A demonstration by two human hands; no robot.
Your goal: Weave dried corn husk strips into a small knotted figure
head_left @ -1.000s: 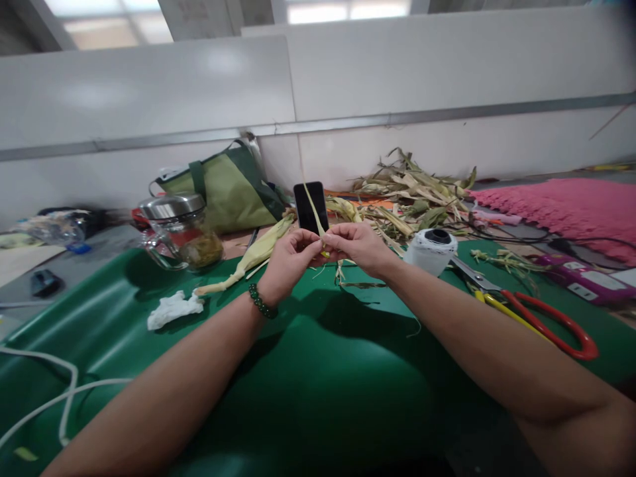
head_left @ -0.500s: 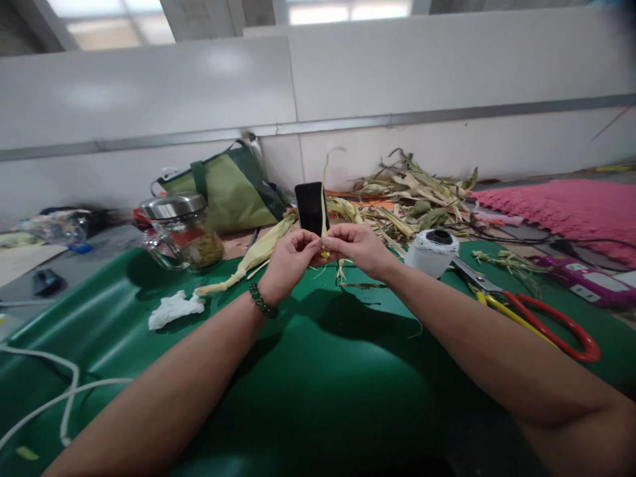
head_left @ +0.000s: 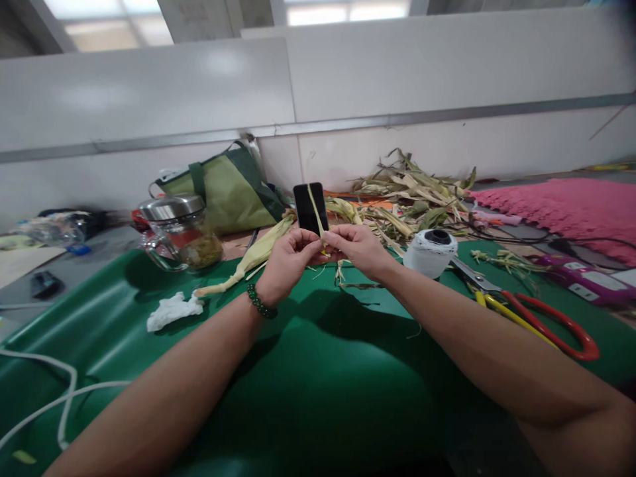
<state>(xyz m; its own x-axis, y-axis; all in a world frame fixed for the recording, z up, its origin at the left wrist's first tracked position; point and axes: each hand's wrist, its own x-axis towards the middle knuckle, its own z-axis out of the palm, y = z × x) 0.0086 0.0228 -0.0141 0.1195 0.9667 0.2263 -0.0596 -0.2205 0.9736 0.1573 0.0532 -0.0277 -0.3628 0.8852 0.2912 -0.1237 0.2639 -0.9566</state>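
My left hand and my right hand meet above the green mat, fingertips pinched close together. Between them is a thin pale corn husk strip, its free end rising in front of a black phone that stands upright behind. Small yellow-green bits show under the fingertips; how the strip is wound or folded there is hidden. A larger corn husk bundle lies beyond my left hand. Right of my right hand stands a spool of white thread.
Red-handled scissors and a yellow-handled tool lie at right. Dried husks are heaped at the back. A glass jar, green bag and white tissue sit at left. A white cable crosses the mat's left edge.
The strip's free end has tipped to the left and lower, now crossing the phone's screen. Both hands stay pinched in nearly the same place.
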